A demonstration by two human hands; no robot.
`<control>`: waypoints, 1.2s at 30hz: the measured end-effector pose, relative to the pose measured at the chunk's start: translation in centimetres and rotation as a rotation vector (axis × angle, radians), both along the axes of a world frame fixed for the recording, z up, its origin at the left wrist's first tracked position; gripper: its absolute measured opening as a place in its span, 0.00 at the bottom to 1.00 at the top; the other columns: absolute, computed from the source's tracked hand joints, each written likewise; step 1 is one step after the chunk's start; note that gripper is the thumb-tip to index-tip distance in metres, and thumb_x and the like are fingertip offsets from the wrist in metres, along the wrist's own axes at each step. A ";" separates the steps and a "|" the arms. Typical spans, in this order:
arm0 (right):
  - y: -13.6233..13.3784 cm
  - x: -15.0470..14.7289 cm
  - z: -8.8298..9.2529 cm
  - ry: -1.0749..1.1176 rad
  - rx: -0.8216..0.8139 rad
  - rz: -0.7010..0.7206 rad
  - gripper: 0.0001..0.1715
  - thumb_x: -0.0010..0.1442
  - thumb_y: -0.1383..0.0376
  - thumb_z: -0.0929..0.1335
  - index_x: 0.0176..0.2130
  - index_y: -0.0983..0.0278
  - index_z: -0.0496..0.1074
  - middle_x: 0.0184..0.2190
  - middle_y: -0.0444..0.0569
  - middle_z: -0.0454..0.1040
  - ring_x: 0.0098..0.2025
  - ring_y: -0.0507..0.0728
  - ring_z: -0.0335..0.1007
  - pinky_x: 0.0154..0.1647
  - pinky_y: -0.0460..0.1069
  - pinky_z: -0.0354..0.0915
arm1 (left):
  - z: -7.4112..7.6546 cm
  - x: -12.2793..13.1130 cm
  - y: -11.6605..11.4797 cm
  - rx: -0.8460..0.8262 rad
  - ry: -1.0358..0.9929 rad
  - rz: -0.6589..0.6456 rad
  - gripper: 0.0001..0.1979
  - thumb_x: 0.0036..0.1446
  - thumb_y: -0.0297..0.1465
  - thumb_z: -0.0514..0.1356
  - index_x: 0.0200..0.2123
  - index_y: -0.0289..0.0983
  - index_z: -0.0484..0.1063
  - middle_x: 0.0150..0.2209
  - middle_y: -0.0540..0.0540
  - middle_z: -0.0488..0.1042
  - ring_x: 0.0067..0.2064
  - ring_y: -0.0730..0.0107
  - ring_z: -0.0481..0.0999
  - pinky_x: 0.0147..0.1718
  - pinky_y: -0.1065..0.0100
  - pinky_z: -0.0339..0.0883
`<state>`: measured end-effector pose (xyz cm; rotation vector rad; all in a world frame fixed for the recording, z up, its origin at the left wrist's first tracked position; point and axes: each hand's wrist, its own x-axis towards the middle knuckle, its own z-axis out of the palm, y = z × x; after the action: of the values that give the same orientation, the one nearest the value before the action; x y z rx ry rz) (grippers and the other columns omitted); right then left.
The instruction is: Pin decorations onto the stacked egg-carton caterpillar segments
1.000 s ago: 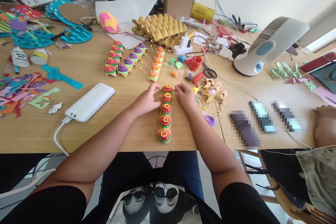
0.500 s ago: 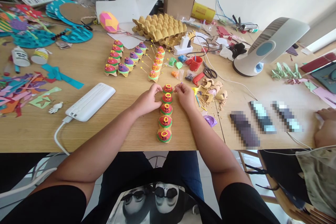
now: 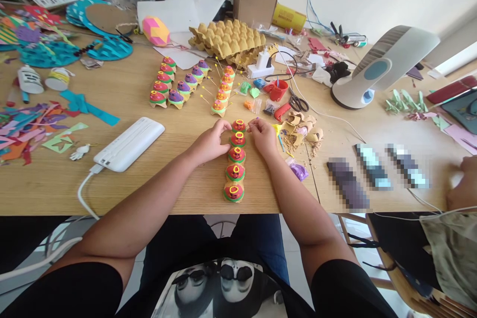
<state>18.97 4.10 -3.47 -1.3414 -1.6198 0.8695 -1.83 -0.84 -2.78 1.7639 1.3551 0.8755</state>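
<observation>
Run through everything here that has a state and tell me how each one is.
Left hand: open, beside the front red strip
Right hand: fingers curled, any hold unclear
Front red strip: decorated
Orange strip: decorated, yellow-tipped sticks protruding
White power bank: flat, cable plugged in
Red cup: upright
Fan: upright, running unclear

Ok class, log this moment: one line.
left hand: open, beside egg-carton strip | right hand: strip's other side | strip: on table

Wooden table (image 3: 203, 191) under egg-carton strips (image 3: 235, 154), fan (image 3: 378, 67)
</observation>
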 end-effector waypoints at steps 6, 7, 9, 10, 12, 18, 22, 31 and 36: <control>0.0 0.0 0.0 -0.003 -0.008 0.006 0.07 0.62 0.62 0.66 0.35 0.61 0.73 0.28 0.43 0.78 0.32 0.55 0.73 0.39 0.49 0.65 | 0.2 0.1 0.0 -0.007 -0.017 0.023 0.27 0.45 0.26 0.66 0.50 0.42 0.67 0.49 0.47 0.76 0.28 0.75 0.66 0.31 0.69 0.63; 0.0 0.0 0.1 -0.003 -0.008 0.007 0.07 0.62 0.62 0.66 0.35 0.60 0.73 0.28 0.43 0.78 0.32 0.55 0.73 0.39 0.49 0.64 | 0.2 0.1 -0.1 -0.007 -0.018 0.024 0.27 0.45 0.26 0.66 0.50 0.42 0.67 0.49 0.47 0.76 0.29 0.74 0.68 0.32 0.69 0.64; -0.1 0.0 0.1 -0.007 -0.010 0.006 0.07 0.62 0.62 0.66 0.34 0.61 0.73 0.28 0.43 0.78 0.32 0.55 0.72 0.38 0.49 0.64 | 0.3 0.2 -0.1 0.000 -0.018 0.026 0.26 0.44 0.27 0.66 0.49 0.41 0.67 0.50 0.46 0.76 0.32 0.72 0.70 0.33 0.68 0.65; -0.1 0.0 0.1 -0.006 -0.011 0.005 0.08 0.62 0.62 0.66 0.34 0.61 0.73 0.28 0.43 0.78 0.32 0.55 0.72 0.38 0.49 0.64 | 0.3 0.2 -0.1 0.004 -0.016 0.025 0.26 0.44 0.27 0.66 0.49 0.41 0.67 0.50 0.46 0.76 0.33 0.72 0.71 0.34 0.68 0.66; -0.1 0.0 0.1 0.000 -0.011 0.003 0.08 0.62 0.62 0.66 0.34 0.61 0.73 0.27 0.43 0.78 0.31 0.55 0.71 0.37 0.49 0.64 | 0.4 0.1 -0.1 0.008 -0.006 0.021 0.26 0.45 0.27 0.66 0.49 0.41 0.67 0.52 0.45 0.76 0.33 0.72 0.71 0.35 0.68 0.67; 0.0 0.0 -0.1 0.052 -0.031 -0.011 0.07 0.62 0.61 0.68 0.38 0.61 0.75 0.27 0.43 0.78 0.30 0.55 0.72 0.38 0.50 0.66 | 0.4 0.0 -0.3 0.015 0.040 -0.008 0.25 0.49 0.28 0.64 0.51 0.42 0.64 0.58 0.44 0.75 0.40 0.66 0.77 0.39 0.66 0.70; 0.0 0.0 -0.1 0.078 -0.051 -0.014 0.12 0.61 0.60 0.68 0.43 0.62 0.76 0.27 0.43 0.79 0.29 0.54 0.71 0.37 0.50 0.65 | 0.6 0.0 -0.3 0.015 0.051 -0.010 0.25 0.50 0.29 0.63 0.52 0.42 0.64 0.60 0.44 0.74 0.46 0.63 0.78 0.43 0.65 0.71; 0.1 0.0 -0.1 0.096 -0.066 0.010 0.14 0.59 0.61 0.68 0.44 0.62 0.76 0.27 0.41 0.77 0.29 0.52 0.69 0.36 0.49 0.64 | 0.5 -0.2 -0.4 0.015 0.040 -0.011 0.26 0.50 0.29 0.64 0.53 0.43 0.64 0.60 0.43 0.74 0.48 0.62 0.78 0.46 0.64 0.71; 0.0 0.0 0.0 0.090 -0.066 0.005 0.13 0.58 0.62 0.69 0.43 0.62 0.76 0.28 0.42 0.77 0.29 0.52 0.70 0.35 0.49 0.65 | 0.6 -0.2 -0.5 0.016 0.031 0.000 0.26 0.49 0.28 0.64 0.52 0.43 0.64 0.59 0.43 0.74 0.47 0.63 0.78 0.44 0.64 0.71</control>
<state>18.96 4.09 -3.44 -1.3249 -1.5373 0.9796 -2.05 -1.32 -2.14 1.7966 1.3708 0.8649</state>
